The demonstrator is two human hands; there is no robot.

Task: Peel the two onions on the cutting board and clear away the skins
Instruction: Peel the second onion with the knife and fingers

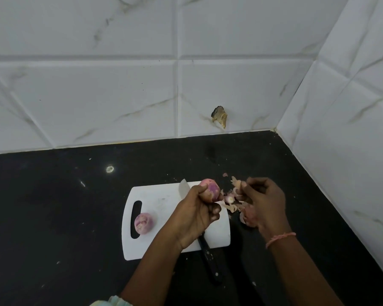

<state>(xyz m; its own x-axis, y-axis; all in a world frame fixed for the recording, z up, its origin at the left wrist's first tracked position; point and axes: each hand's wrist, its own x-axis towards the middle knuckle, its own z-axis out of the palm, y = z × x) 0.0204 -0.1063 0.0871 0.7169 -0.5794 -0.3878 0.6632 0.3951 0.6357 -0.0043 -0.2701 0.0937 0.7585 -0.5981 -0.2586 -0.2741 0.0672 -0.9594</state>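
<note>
A white cutting board lies on the black counter. One peeled purple onion sits on the board's left side, beside the handle slot. My left hand grips the second onion above the board's far right corner. My right hand pinches a strip of papery onion skin just right of that onion. More loose skins lie between my hands at the board's right edge and on the counter.
A black-handled knife lies across the board, blade tip toward the wall, handle hanging over the near edge. White tiled walls close the back and right sides. A chipped hole marks the back wall.
</note>
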